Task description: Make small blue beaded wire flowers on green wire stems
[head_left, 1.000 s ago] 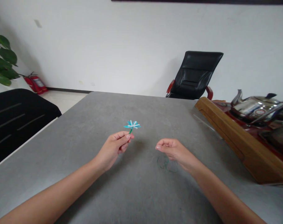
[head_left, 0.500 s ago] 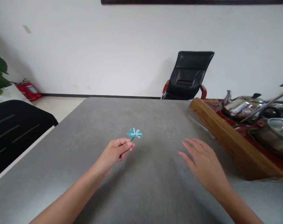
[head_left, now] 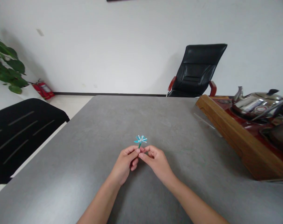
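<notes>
Gray tabletop [head_left: 122,115] beneath a beaded flower [head_left: 141,139], head view. Well beyond the flower ran the tabletop's far edge; well to the flower's left, the side edge slanted outward toward the wearer. To the flower's right, a wooden tray [head_left: 227,137] bounded the working area, with a broad stretch of tabletop between the two. The flower, blue and white with a green stem, stood nearly upright above the surface. Just below its petals, the left hand [head_left: 124,163] pinched the stem between thumb and fingers. Just right of the stem, the right hand [head_left: 158,161] had its thumb and fingertips drawn together close against the left fingertips; whether these gripped anything could not be told. Far right of the flower, the tray bore a silver kettle [head_left: 255,104]. Beyond the flower, to its right, a black office chair [head_left: 197,68] stood before a white wall [head_left: 109,46]. Far left of the flower were a black chair back [head_left: 45,112], a leafy plant [head_left: 11,70] and red fire extinguishers [head_left: 42,90].
</notes>
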Demonstrator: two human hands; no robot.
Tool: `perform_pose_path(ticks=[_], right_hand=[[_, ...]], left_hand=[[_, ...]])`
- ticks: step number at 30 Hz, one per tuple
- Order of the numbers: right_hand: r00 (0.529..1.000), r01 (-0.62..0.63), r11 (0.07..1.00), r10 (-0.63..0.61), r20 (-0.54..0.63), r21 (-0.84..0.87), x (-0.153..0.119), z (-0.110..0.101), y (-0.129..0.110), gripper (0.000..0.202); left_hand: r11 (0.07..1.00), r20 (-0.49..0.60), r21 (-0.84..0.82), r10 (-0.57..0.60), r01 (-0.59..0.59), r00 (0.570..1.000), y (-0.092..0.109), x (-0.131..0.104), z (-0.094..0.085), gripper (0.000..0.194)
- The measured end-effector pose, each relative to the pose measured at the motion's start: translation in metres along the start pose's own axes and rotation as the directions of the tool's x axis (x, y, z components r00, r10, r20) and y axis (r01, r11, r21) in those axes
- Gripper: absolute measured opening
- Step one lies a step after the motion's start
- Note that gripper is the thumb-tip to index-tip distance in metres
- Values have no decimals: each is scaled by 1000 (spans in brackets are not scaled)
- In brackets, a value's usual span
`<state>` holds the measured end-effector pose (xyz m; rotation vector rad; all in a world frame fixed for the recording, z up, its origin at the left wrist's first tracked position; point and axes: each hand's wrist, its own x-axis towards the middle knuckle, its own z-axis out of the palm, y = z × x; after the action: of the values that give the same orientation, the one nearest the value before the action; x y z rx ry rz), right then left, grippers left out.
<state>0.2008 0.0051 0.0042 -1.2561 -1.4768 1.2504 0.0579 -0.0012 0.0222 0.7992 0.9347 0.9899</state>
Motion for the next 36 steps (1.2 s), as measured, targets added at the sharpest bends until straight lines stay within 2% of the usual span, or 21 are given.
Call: perform_pose_path(ticks=[3,6,11,18,22,28,36], right_hand=[[999,-44,988,47,-16,151,3,-1,1,27],[996,-79,964,87,-20,255,3,-3,-2,27],[984,-172,912,175,27,372,2,-5,-4,27],[978,-192,845,209,22,500,3,-4,-1,26],[982,-164,855,188,1,492,0,-3,-1,24],[986,-93,907,142,-90,412,5,2,4,21],[989,-46,937,92,-117,347,11,5,9,21]], left_hand=[[991,61,-128,-22,30,998,-1,2,-6,21],[981,105,-184,-44,63,993,-1,2,-10,19],[979,130,-191,-53,77,990,-2,3,-14,17],[987,128,-150,-43,62,991,0,5,-11,17],[984,134,-163,-50,72,990,2,4,-9,18],[980,177,-178,-52,84,983,-1,5,-10,16],[979,174,-183,-57,89,983,-3,6,-13,15]])
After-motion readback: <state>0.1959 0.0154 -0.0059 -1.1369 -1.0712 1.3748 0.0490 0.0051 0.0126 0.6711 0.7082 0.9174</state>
